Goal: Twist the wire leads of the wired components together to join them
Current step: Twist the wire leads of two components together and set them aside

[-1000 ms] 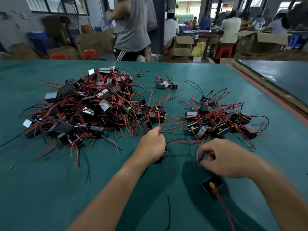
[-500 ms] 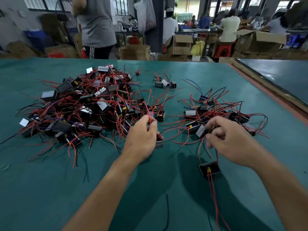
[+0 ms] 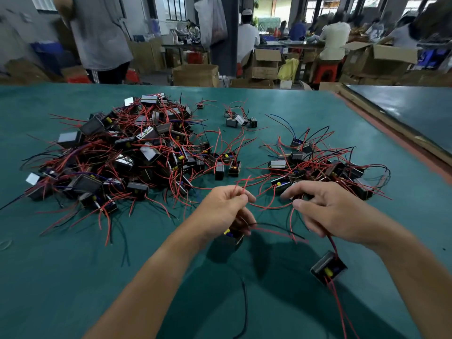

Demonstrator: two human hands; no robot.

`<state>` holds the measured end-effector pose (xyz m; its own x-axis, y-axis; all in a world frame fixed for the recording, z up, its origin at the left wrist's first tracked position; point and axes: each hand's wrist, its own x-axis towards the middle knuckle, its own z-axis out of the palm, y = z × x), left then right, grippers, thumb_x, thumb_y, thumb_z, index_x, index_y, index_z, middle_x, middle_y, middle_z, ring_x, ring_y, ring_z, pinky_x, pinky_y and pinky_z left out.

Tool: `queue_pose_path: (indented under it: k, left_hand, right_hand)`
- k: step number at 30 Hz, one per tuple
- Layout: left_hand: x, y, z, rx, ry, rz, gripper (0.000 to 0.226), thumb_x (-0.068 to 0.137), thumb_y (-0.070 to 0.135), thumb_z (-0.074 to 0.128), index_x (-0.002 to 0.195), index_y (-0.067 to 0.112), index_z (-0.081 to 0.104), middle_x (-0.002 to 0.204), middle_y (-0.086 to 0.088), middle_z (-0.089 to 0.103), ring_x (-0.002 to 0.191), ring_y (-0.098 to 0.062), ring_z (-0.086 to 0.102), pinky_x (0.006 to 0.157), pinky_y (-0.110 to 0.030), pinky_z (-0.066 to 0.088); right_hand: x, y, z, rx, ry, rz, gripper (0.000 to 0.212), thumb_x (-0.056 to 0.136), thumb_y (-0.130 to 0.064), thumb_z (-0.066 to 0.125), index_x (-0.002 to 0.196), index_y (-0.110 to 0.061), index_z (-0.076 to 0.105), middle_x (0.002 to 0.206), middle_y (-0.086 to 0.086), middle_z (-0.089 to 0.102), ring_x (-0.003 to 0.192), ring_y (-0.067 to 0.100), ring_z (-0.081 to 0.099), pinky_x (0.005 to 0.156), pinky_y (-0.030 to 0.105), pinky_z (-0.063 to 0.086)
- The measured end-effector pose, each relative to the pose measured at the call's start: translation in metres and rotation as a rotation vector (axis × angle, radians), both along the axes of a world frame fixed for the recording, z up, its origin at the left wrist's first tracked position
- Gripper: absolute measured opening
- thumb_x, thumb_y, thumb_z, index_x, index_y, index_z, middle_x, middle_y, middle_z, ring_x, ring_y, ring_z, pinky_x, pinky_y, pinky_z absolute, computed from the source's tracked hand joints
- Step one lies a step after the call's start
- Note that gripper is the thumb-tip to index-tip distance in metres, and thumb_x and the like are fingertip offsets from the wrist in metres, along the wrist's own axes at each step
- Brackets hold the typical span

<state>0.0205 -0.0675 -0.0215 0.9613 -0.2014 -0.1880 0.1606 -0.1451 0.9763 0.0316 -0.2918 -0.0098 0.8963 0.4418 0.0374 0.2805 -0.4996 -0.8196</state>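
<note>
- Here, just below the frame's centre, the left hand (image 3: 225, 211) pinches a thin red wire lead (image 3: 241, 192) between thumb and forefinger. Its lower fingers curl over a small black box-shaped component (image 3: 233, 238).
- Right of it, the right hand (image 3: 327, 211) stretches its forefinger towards the left hand. Its curled lower fingers hold a second red lead (image 3: 332, 243), which runs down to another black component (image 3: 327, 266) at lower right, over the green table mat (image 3: 73, 277).
- A large heap of wired components (image 3: 117, 155) fills the upper left, and a smaller heap (image 3: 325, 165) lies just beyond the right hand.
- A loose black wire (image 3: 244, 302) lies at bottom centre.
</note>
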Motion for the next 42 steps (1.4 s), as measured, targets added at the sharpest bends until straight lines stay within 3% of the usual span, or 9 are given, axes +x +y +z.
queue_pose_path:
  k: [5, 9, 12, 15, 19, 23, 31, 35, 42]
  left_hand:
    - [0.002, 0.002, -0.005, 0.12, -0.144, 0.132, 0.024, 0.092, 0.007, 0.064, 0.114, 0.009, 0.054, 0.074, -0.004, 0.07, 0.053, -0.019, 0.06, 0.06, -0.034, 0.054]
    - [-0.004, 0.002, -0.003, 0.3, -0.658, 0.331, 0.047, 0.076, 0.015, 0.079, 0.117, 0.021, 0.056, 0.093, 0.008, 0.064, 0.076, -0.014, 0.061, 0.067, -0.027, 0.052]
    - [-0.011, -0.003, 0.0, 0.455, -1.147, 0.447, 0.031, 0.071, 0.011, 0.08, 0.099, 0.012, 0.065, 0.079, 0.006, 0.055, 0.067, -0.01, 0.049, 0.062, -0.017, 0.04]
    - [-0.023, -0.016, -0.007, 0.389, -1.25, 0.404, 0.024, 0.071, 0.011, 0.084, 0.085, 0.011, 0.065, 0.063, 0.008, 0.045, 0.054, -0.006, 0.039, 0.053, -0.016, 0.033]
    - [-0.038, -0.031, -0.013, 0.36, -1.254, 0.187, 0.025, 0.077, 0.024, 0.078, 0.095, 0.02, 0.061, 0.061, 0.009, 0.05, 0.052, -0.001, 0.041, 0.05, -0.015, 0.037]
    - [-0.038, -0.035, -0.012, 0.597, -1.11, -0.118, 0.017, 0.087, 0.023, 0.064, 0.101, 0.014, 0.065, 0.087, 0.003, 0.068, 0.081, -0.019, 0.062, 0.07, -0.033, 0.051]
    - [-0.032, -0.03, -0.018, 0.761, -0.822, -0.294, 0.022, 0.083, 0.019, 0.041, 0.089, 0.019, 0.063, 0.089, 0.0, 0.066, 0.088, -0.027, 0.057, 0.076, -0.04, 0.047]
    - [-0.031, -0.027, -0.018, 0.748, -0.69, -0.289, 0.02, 0.079, 0.023, 0.048, 0.091, 0.026, 0.064, 0.069, 0.006, 0.058, 0.07, -0.017, 0.049, 0.071, -0.031, 0.047]
    - [-0.021, -0.018, -0.012, 0.576, -0.47, -0.228, 0.016, 0.08, 0.036, 0.066, 0.071, 0.023, 0.069, 0.049, 0.011, 0.05, 0.047, -0.003, 0.042, 0.052, -0.021, 0.033]
  right_hand:
    - [0.003, 0.001, -0.002, 0.052, -0.05, -0.095, 0.023, 0.095, -0.006, 0.057, 0.111, -0.022, 0.057, 0.06, 0.003, 0.068, 0.042, 0.008, 0.034, 0.041, 0.017, 0.03]
    - [0.005, -0.002, -0.002, 0.099, -0.058, -0.121, 0.027, 0.091, -0.002, 0.062, 0.108, -0.022, 0.06, 0.069, 0.005, 0.072, 0.044, 0.01, 0.041, 0.043, 0.019, 0.034]
    - [0.005, -0.002, -0.003, 0.08, -0.105, -0.116, 0.027, 0.09, 0.002, 0.06, 0.103, -0.021, 0.063, 0.07, 0.0, 0.073, 0.049, 0.011, 0.041, 0.045, 0.016, 0.035]
    - [0.006, -0.002, -0.003, 0.074, -0.108, -0.122, 0.028, 0.089, 0.004, 0.059, 0.1, -0.021, 0.064, 0.07, -0.002, 0.073, 0.05, 0.012, 0.043, 0.045, 0.015, 0.037]
    - [0.008, -0.001, -0.004, 0.091, -0.138, -0.164, 0.029, 0.086, 0.005, 0.057, 0.093, -0.021, 0.066, 0.07, -0.002, 0.073, 0.053, 0.013, 0.05, 0.049, 0.019, 0.041]
    - [0.012, -0.001, -0.008, 0.115, -0.236, -0.242, 0.026, 0.083, 0.004, 0.062, 0.088, -0.021, 0.069, 0.07, -0.004, 0.073, 0.057, 0.03, 0.055, 0.056, 0.034, 0.051]
    - [0.012, -0.002, -0.008, 0.157, -0.229, -0.242, 0.013, 0.082, -0.016, 0.067, 0.083, -0.028, 0.072, 0.068, -0.001, 0.073, 0.048, 0.006, 0.055, 0.047, 0.018, 0.045]
    - [0.01, 0.0, -0.006, 0.191, -0.232, -0.243, 0.011, 0.077, -0.027, 0.065, 0.084, -0.029, 0.073, 0.068, 0.0, 0.073, 0.055, 0.011, 0.065, 0.049, 0.015, 0.046]
    - [0.008, -0.001, -0.004, 0.207, -0.223, -0.207, 0.021, 0.088, -0.005, 0.065, 0.08, -0.023, 0.071, 0.067, 0.001, 0.072, 0.049, 0.002, 0.059, 0.047, 0.014, 0.045]
